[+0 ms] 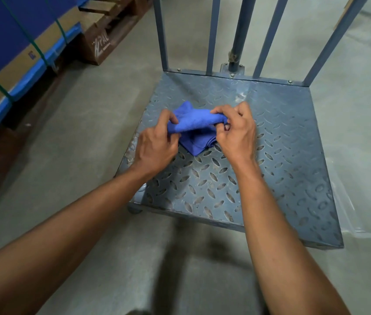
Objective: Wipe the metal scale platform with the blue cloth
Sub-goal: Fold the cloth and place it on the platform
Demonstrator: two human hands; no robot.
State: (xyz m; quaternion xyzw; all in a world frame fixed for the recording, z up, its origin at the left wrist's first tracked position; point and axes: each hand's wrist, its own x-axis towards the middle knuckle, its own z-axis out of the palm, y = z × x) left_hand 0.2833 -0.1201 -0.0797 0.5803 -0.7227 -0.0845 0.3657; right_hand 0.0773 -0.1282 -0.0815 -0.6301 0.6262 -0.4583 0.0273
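A grey-blue metal scale platform [270, 160] with a raised diamond tread lies on the concrete floor. Over its left middle I hold a folded blue cloth [194, 123] between both hands. My left hand [157, 144] pinches the cloth's left end with thumb and fingers. The right end is gripped by my right hand [236, 130], fingers curled around it. The cloth's lower corner hangs down and touches or nearly touches the tread; which one I cannot tell.
Upright blue-grey rails [212, 35] and a post [240, 32] rise from the platform's far edge. Strapped stacks of cardboard with blue wrap [21, 53] on pallets [102, 42] stand at the left. Concrete floor [77, 144] surrounds the scale.
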